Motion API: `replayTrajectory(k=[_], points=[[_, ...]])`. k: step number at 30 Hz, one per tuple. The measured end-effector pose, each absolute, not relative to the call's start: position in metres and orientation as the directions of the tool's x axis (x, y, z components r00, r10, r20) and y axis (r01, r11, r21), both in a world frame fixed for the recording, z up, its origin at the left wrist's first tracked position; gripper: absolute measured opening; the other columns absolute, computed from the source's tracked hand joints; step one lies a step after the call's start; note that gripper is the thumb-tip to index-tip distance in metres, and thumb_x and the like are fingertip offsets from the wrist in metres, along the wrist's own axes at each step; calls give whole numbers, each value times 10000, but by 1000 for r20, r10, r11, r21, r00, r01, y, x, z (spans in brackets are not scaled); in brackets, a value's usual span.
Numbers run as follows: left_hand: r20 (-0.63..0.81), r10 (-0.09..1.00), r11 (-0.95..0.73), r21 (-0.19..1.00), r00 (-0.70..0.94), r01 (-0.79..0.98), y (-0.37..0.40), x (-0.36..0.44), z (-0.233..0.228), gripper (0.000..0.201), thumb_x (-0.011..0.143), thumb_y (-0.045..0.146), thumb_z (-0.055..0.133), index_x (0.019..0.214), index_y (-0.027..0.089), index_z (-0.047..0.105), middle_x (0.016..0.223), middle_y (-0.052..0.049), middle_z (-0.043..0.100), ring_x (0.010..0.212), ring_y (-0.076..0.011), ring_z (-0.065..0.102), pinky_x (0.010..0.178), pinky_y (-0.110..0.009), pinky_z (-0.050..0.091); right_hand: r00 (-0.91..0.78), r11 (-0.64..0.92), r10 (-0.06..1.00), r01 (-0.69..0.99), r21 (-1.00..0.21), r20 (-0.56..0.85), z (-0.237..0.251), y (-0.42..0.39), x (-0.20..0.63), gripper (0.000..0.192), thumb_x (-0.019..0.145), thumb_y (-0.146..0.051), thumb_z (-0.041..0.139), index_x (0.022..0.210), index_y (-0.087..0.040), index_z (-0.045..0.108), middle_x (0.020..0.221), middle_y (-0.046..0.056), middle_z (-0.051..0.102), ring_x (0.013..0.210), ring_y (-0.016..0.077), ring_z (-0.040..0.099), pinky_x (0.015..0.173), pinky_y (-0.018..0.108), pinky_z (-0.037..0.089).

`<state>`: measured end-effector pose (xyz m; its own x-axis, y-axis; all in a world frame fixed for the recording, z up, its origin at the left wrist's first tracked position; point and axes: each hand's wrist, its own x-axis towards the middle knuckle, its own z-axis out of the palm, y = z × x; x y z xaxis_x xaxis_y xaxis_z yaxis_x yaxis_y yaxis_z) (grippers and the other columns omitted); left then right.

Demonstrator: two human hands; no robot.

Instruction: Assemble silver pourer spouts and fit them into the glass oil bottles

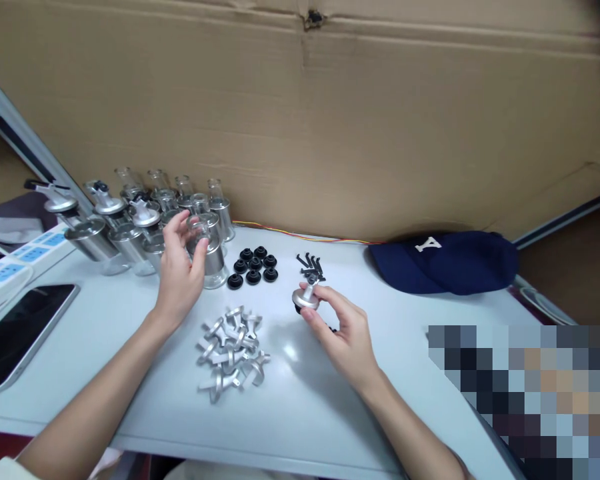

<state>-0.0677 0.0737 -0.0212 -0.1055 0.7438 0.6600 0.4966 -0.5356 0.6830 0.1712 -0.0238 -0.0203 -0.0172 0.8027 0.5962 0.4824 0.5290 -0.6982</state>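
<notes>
White table [330, 413]; metal cap [306, 298] in right grip [343, 333]; glass jar [207, 250] in left grip [180, 270]

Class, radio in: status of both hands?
Left hand gripping glass jar. Right hand holding metal cap. Metal brackets piled between them.

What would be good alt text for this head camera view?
A person's left hand grasps a small glass-and-metal jar while the right hand holds a silver lid assembly over a white table, among metal brackets, black rubber caps, black screws and a navy cap.
</notes>
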Motion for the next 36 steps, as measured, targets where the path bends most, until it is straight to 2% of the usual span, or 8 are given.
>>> replayTrajectory(k=[10, 15, 16, 20, 23, 27, 32, 36], points=[[759, 642, -573, 571, -111, 588, 72, -69, -22, 242, 897, 322, 535, 1105, 213, 477, 1051, -79, 568, 969, -220, 589, 881, -403, 495, 72, 542, 754, 494, -680, 653, -20, -23, 173, 106, 862, -295, 579, 896, -196, 596, 855, 84, 717, 781, 211, 680, 662, 320, 553], [921, 363, -809, 386, -141, 443, 50, -54, 0, 192, 885, 184, 558, 1052, 242, 483, 1112, -50, 497, 1030, -188, 561, 931, -389, 469, 107, 551, 731, 488, -677, 673, -21, -25, 176, 105, 865, -271, 578, 930, -190, 591, 902, 93, 708, 826, 210, 670, 708, 334, 545], [922, 360, -831, 386, -140, 402, 42, -49, 7, 204, 882, 162, 561, 1049, 252, 485, 1132, -42, 492, 1019, -177, 564, 923, -384, 477, 125, 554, 725, 478, -682, 677, -21, -25, 176, 110, 868, -264, 574, 948, -189, 590, 919, 95, 705, 838, 210, 667, 724, 339, 543], [883, 470, -860, 460, -7, 223, 6, -24, 26, 251, 881, 118, 547, 1076, 268, 493, 1115, -38, 512, 974, -159, 587, 862, -340, 516, 236, 523, 718, 438, -731, 655, -23, -24, 180, 205, 891, -285, 541, 1064, -189, 590, 1022, 114, 683, 925, 225, 650, 811, 385, 525], [751, 627, -779, 613, 208, 131, -13, -7, 22, 246, 905, 109, 497, 1101, 256, 477, 1083, -48, 535, 1040, -167, 578, 890, -321, 521, 294, 502, 729, 385, -775, 618, -24, -25, 182, 281, 917, -325, 500, 1155, -193, 572, 1088, 126, 666, 958, 228, 645, 849, 402, 513], [559, 731, -631, 772, 392, 76, -24, 12, 4, 265, 934, 142, 476, 1162, 260, 409, 1154, -62, 545, 1090, -163, 575, 944, -321, 506, 267, 570, 728, 275, -774, 631, -21, -29, 180, 306, 942, -347, 458, 1195, -206, 557, 1112, 116, 654, 988, 225, 646, 844, 375, 520], [495, 764, -569, 820, 414, 70, -20, 25, -7, 256, 928, 192, 518, 1131, 274, 385, 1183, -43, 549, 1110, -166, 578, 965, -345, 498, 187, 635, 715, 229, -738, 674, -18, -35, 178, 320, 945, -334, 477, 1249, -252, 534, 1002, 54, 652, 852, 170, 637, 785, 321, 524], [470, 801, -538, 837, 371, 100, -17, 25, -10, 271, 915, 206, 548, 1134, 279, 406, 1174, -38, 569, 1083, -174, 600, 938, -359, 515, 160, 657, 704, 224, -720, 692, -20, -36, 179, 333, 953, -343, 471, 1275, -275, 517, 1065, 59, 645, 939, 185, 628, 839, 341, 503]])
